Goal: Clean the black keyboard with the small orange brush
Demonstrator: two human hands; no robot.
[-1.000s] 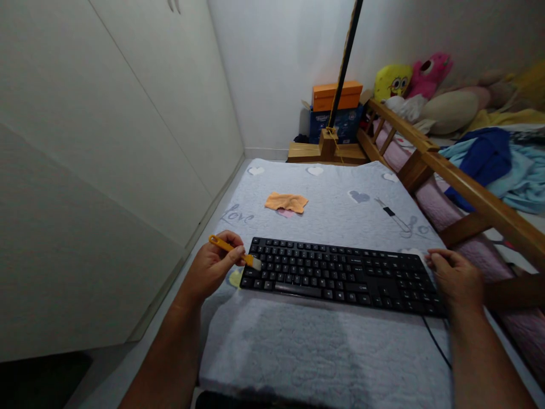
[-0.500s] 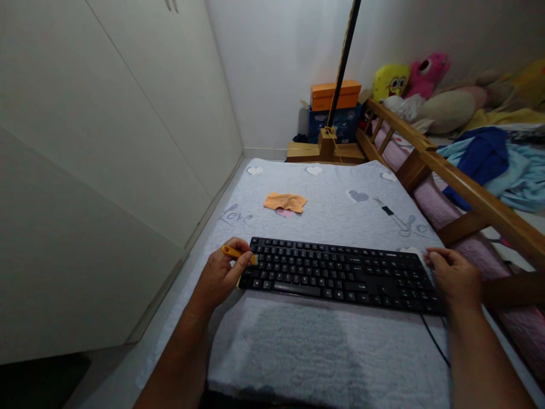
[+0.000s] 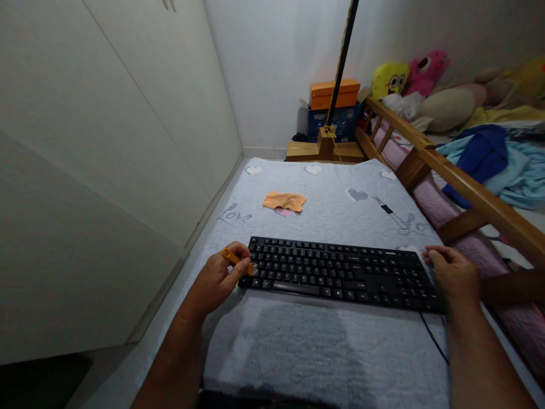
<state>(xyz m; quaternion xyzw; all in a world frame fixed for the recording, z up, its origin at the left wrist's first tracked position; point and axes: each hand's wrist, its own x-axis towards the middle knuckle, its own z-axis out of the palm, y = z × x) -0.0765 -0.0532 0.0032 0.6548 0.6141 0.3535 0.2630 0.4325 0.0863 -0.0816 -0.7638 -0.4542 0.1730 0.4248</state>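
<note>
A black keyboard (image 3: 323,270) lies across the cloth-covered surface in front of me, its cable leaving at the lower right. At its left end, my left hand (image 3: 223,275) is closed on a small brush (image 3: 230,257) with an orange-yellow handle. The pale bristles are down on the keys near the lower left corner. My right hand (image 3: 455,275) rests at the keyboard's right edge, fingers curled and thumb close to them. Whether those fingers pinch anything is hidden. Behind the keyboard, an orange cloth (image 3: 284,201) lies flat, a bit of pink showing under its front edge.
Metal tweezers (image 3: 386,209) with a black band lie at the right, beyond the keyboard. A wooden bed rail (image 3: 464,170) runs along the right side, with bedding and plush toys behind it. White cabinet doors (image 3: 110,170) stand on the left. Boxes (image 3: 335,95) sit at the back wall.
My left hand has shifted the brush slightly down over the keyboard's left keys, and the handle now tilts more steeply. The right hand has stayed nearly in place.
</note>
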